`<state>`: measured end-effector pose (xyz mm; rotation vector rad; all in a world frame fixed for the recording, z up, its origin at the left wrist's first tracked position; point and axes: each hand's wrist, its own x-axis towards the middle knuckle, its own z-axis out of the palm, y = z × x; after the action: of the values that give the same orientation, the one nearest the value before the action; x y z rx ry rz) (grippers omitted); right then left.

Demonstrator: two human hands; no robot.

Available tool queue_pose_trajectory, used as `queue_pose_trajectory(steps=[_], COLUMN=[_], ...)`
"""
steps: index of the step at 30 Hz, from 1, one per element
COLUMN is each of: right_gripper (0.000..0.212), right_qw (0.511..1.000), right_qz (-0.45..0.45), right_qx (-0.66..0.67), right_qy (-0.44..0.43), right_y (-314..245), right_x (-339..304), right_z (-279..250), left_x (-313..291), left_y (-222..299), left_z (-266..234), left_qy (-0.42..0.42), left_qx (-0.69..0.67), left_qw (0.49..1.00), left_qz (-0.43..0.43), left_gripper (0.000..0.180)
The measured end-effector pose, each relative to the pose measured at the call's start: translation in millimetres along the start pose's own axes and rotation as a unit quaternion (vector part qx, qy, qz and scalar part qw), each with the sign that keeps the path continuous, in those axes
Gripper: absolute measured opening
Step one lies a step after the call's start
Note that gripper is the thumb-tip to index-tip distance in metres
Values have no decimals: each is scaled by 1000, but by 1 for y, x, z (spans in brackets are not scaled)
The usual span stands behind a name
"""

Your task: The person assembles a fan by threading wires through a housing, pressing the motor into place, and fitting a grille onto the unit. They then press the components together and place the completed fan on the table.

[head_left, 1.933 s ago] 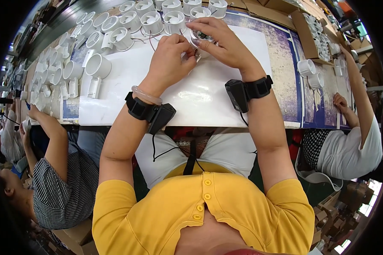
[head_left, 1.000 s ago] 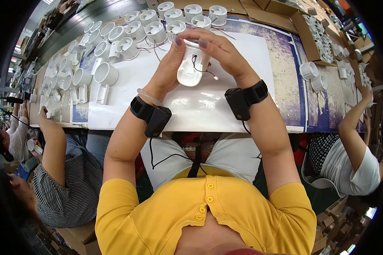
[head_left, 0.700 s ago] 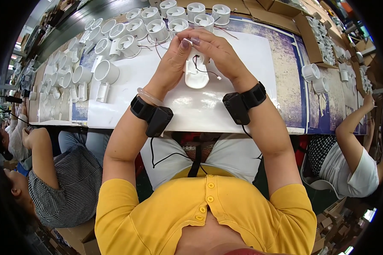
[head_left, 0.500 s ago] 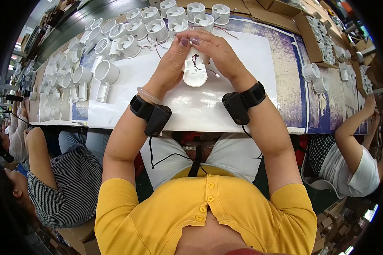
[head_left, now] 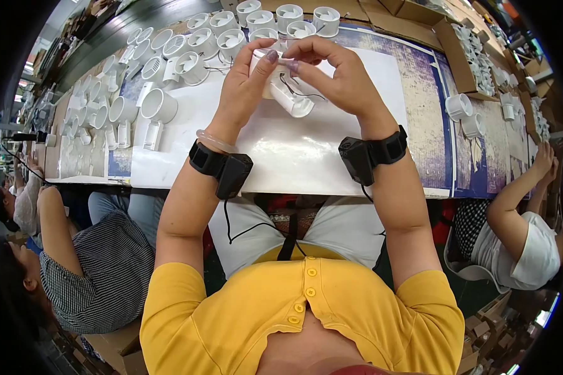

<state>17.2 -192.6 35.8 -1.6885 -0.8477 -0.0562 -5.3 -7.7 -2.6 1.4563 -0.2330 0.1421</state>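
A white plastic fan housing [head_left: 292, 104] with a short, hollow handle sits between my hands over the table. Its handle end is tilted toward me and slightly right, and thin dark wires come out of it. My left hand [head_left: 246, 80] grips the round end from the left, thumb on top. From the right my right hand [head_left: 339, 78] holds the same end, its thumb and fingertips near the left thumb. The fingers hide most of the round end. Just beyond my hands stand several white round housings [head_left: 231, 41] with fan blades inside.
More white cups with handles [head_left: 159, 106] stand along the left. On the right are two white cups [head_left: 458, 107] and an open cardboard box [head_left: 461, 59] of white parts. A white sheet [head_left: 200, 150] covers the table before me. People sit at both sides.
The fan housing has turned, its handle end swinging to the right and up. My right hand has shifted a little right, and its fingers have moved on the round end.
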Motion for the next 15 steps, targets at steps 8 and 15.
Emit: queue_pose_trajectory(steps=[8,15], right_gripper=[20,16], right_qw=[979,996], right_qz=[29,64], right_qx=[-202,-58], right_qy=[-20,-20], right_y=[-13,-4], right_x=[-5,-1], right_z=[7,0], left_x=[-1,0], left_y=[4,2], left_z=[3,2], left_qy=[38,10], left_qx=[180,43], left_qw=[981,999], left_qz=[54,-4], left_gripper=[39,37])
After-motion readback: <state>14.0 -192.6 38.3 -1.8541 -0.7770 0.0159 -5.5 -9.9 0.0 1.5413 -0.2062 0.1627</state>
